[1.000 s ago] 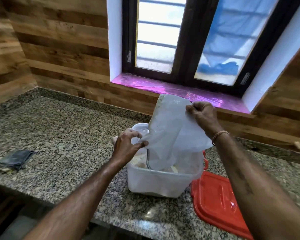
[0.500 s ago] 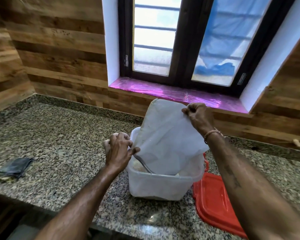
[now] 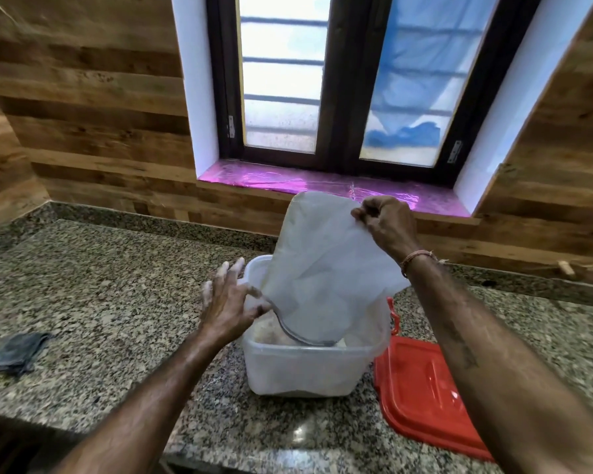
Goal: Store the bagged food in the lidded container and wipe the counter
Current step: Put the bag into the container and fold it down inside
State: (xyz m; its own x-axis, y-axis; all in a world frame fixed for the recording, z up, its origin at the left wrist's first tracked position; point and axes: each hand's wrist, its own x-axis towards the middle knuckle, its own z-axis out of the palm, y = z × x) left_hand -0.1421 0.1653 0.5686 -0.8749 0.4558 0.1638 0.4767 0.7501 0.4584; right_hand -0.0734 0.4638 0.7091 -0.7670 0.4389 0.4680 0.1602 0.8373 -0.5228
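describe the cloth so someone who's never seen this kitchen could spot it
Start at the speckled granite counter and follow its front edge to the far left. The cloth lies crumpled there, well apart from the clear container; it is the only dark grey, soft thing on it.

No readable text, labels, brands or numbers anywhere — bag, container, lid all unmarked.

Two bare hands are working here: a left hand [image 3: 226, 302] and a right hand [image 3: 387, 224]. One translucent white plastic bag [image 3: 322, 261] is hanging by them. One clear rectangular plastic container [image 3: 305, 371], one red plastic lid [image 3: 425, 398] and one crumpled dark grey cloth [image 3: 14, 350] are sitting on the single speckled granite worktop [image 3: 100, 302].
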